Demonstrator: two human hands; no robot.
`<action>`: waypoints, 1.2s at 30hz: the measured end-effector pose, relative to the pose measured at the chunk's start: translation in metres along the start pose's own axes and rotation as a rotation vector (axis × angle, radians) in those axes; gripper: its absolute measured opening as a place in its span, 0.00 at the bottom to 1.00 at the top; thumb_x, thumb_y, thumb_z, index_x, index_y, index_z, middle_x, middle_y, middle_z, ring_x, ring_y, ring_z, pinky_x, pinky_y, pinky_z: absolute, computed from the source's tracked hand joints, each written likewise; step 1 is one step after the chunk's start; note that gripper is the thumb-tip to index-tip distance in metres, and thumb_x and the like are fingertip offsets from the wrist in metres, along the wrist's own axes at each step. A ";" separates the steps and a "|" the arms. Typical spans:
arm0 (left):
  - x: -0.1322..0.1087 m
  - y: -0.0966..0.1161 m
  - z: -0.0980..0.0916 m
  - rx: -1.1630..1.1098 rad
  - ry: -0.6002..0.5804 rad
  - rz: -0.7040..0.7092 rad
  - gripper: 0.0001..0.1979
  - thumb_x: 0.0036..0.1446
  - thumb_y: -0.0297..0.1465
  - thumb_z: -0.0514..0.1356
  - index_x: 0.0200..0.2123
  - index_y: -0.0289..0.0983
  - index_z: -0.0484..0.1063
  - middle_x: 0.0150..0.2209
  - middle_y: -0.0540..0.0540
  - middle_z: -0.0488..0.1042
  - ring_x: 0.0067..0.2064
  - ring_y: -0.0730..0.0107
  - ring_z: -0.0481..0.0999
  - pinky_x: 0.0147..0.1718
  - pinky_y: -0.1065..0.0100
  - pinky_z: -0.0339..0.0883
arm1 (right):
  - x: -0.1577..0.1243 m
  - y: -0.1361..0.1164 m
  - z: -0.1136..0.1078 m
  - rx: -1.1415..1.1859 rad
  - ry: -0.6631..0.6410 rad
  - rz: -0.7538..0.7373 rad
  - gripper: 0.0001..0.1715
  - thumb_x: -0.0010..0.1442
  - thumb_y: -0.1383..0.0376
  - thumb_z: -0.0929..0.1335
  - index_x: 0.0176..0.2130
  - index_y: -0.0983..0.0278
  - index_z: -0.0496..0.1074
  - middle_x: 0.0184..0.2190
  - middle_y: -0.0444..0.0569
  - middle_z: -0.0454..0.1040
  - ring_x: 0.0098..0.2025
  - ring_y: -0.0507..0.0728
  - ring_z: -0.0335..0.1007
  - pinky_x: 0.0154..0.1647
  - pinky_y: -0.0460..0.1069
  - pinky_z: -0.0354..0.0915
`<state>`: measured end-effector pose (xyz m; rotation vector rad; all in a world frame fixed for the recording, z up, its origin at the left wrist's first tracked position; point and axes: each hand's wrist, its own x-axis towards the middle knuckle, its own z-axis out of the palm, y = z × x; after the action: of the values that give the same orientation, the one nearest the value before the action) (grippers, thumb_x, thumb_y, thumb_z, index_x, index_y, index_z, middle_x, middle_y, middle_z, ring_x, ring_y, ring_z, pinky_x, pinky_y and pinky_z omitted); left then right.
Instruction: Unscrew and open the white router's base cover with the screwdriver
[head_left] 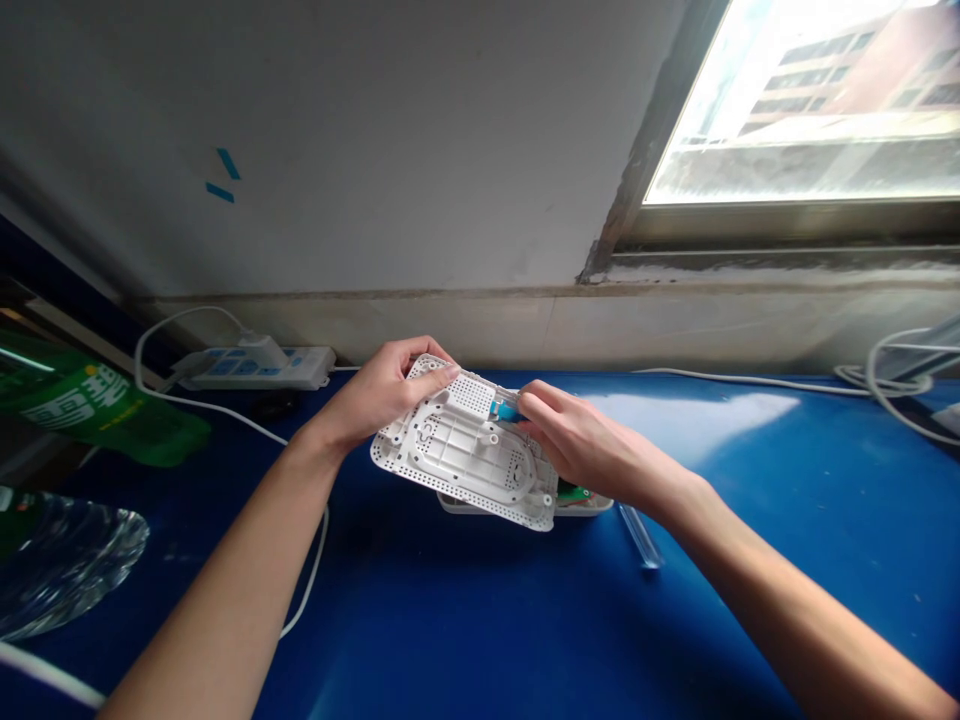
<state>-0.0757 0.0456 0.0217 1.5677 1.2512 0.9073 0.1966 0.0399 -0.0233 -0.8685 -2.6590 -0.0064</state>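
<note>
Two-handed grip: the left hand (379,395) cups a perforated white plastic panel (457,450) steady above a white tray (480,506) on the blue surface (675,610), while the right hand (596,450) closes its fingers on a small blue piece (504,411) at the panel's edge.

From where I'm watching, a scuffed plaster wall (300,150) across the upper left, two strips of blue tape (223,175) on it, a bright window (750,170) at upper right, a multi-storey building (847,80) outside, daylight glaring on a blue tabletop (690,425) below
</note>
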 end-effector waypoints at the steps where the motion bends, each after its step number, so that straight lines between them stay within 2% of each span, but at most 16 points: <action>1: -0.001 0.000 -0.002 0.006 -0.004 -0.004 0.16 0.57 0.44 0.72 0.38 0.37 0.79 0.33 0.46 0.81 0.31 0.66 0.78 0.27 0.72 0.68 | 0.000 0.000 -0.002 0.001 0.004 -0.009 0.06 0.78 0.66 0.62 0.43 0.61 0.64 0.39 0.49 0.70 0.32 0.56 0.67 0.31 0.51 0.61; 4: -0.003 0.002 -0.009 0.026 -0.011 -0.024 0.16 0.58 0.45 0.71 0.39 0.38 0.78 0.34 0.46 0.82 0.32 0.64 0.80 0.28 0.71 0.69 | 0.001 0.002 -0.009 0.071 0.051 0.012 0.07 0.79 0.64 0.61 0.46 0.61 0.66 0.46 0.55 0.75 0.40 0.60 0.73 0.36 0.53 0.68; 6: -0.004 0.003 -0.013 0.059 -0.003 -0.027 0.16 0.59 0.45 0.70 0.39 0.38 0.78 0.34 0.45 0.82 0.32 0.64 0.80 0.28 0.71 0.69 | 0.001 0.004 -0.013 0.126 0.137 0.019 0.07 0.78 0.64 0.60 0.48 0.61 0.67 0.53 0.59 0.76 0.49 0.62 0.75 0.44 0.55 0.71; 8: -0.005 0.003 -0.016 0.086 0.032 -0.014 0.16 0.59 0.45 0.70 0.39 0.38 0.78 0.34 0.46 0.82 0.32 0.64 0.80 0.27 0.71 0.68 | 0.001 0.008 -0.017 0.156 0.243 0.011 0.07 0.77 0.66 0.61 0.48 0.61 0.68 0.56 0.60 0.77 0.55 0.64 0.73 0.50 0.57 0.72; 9: -0.005 0.004 -0.017 0.086 0.061 -0.004 0.16 0.58 0.45 0.70 0.39 0.38 0.78 0.34 0.46 0.81 0.32 0.64 0.80 0.27 0.71 0.68 | 0.000 0.011 -0.020 0.160 0.273 0.006 0.06 0.77 0.65 0.62 0.48 0.61 0.69 0.54 0.60 0.78 0.54 0.64 0.74 0.51 0.58 0.71; 11: -0.004 0.004 -0.020 0.043 0.140 0.016 0.17 0.56 0.45 0.72 0.39 0.38 0.78 0.34 0.46 0.81 0.32 0.64 0.80 0.27 0.71 0.69 | -0.005 0.015 -0.024 0.145 0.261 0.026 0.07 0.76 0.63 0.65 0.46 0.61 0.72 0.46 0.56 0.80 0.47 0.62 0.76 0.46 0.55 0.71; 14: -0.001 0.004 -0.021 -0.088 0.297 0.029 0.20 0.52 0.45 0.75 0.40 0.38 0.78 0.33 0.47 0.81 0.31 0.63 0.79 0.27 0.70 0.70 | -0.016 0.019 -0.025 0.109 0.123 0.095 0.11 0.74 0.59 0.68 0.41 0.61 0.76 0.35 0.49 0.79 0.33 0.57 0.74 0.35 0.51 0.67; 17: 0.002 0.002 -0.021 -0.125 0.413 0.062 0.20 0.50 0.43 0.76 0.40 0.38 0.78 0.33 0.47 0.81 0.32 0.63 0.80 0.28 0.70 0.71 | -0.031 0.018 -0.017 0.118 0.020 0.139 0.10 0.72 0.59 0.71 0.38 0.60 0.77 0.34 0.47 0.80 0.32 0.56 0.74 0.33 0.50 0.66; 19: 0.003 0.002 -0.019 -0.092 0.445 0.094 0.19 0.51 0.43 0.75 0.40 0.38 0.79 0.34 0.46 0.81 0.33 0.63 0.80 0.29 0.70 0.71 | -0.041 0.014 -0.011 0.163 0.053 0.180 0.09 0.70 0.58 0.73 0.39 0.61 0.79 0.36 0.49 0.81 0.35 0.58 0.76 0.36 0.51 0.69; 23: 0.003 0.004 -0.008 -0.071 0.447 0.142 0.17 0.56 0.42 0.73 0.42 0.38 0.79 0.37 0.45 0.82 0.37 0.62 0.81 0.32 0.69 0.73 | -0.056 0.004 -0.010 0.445 0.265 0.318 0.08 0.68 0.58 0.74 0.42 0.60 0.81 0.41 0.51 0.84 0.41 0.60 0.81 0.44 0.55 0.74; 27: -0.001 0.012 0.008 -0.160 0.357 0.116 0.18 0.55 0.42 0.74 0.43 0.38 0.78 0.36 0.45 0.82 0.35 0.63 0.81 0.30 0.69 0.74 | -0.064 -0.007 -0.019 0.839 0.377 0.541 0.13 0.62 0.53 0.78 0.40 0.59 0.85 0.38 0.50 0.86 0.41 0.62 0.83 0.43 0.55 0.78; 31: -0.004 0.019 0.019 -0.233 0.279 0.070 0.18 0.54 0.41 0.74 0.43 0.38 0.77 0.35 0.46 0.82 0.33 0.63 0.81 0.28 0.69 0.75 | -0.065 -0.010 -0.025 1.007 0.415 0.627 0.14 0.57 0.52 0.80 0.39 0.58 0.87 0.38 0.51 0.87 0.40 0.63 0.85 0.42 0.55 0.80; 36: -0.004 0.023 0.023 -0.254 0.285 0.043 0.19 0.51 0.42 0.75 0.42 0.38 0.77 0.33 0.47 0.81 0.31 0.63 0.81 0.26 0.69 0.73 | -0.068 -0.007 -0.027 1.073 0.395 0.692 0.16 0.56 0.51 0.81 0.40 0.57 0.87 0.40 0.52 0.88 0.42 0.64 0.86 0.41 0.54 0.82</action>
<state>-0.0484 0.0354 0.0365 1.3004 1.2438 1.2990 0.2525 -0.0072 -0.0191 -1.1201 -1.4941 1.1400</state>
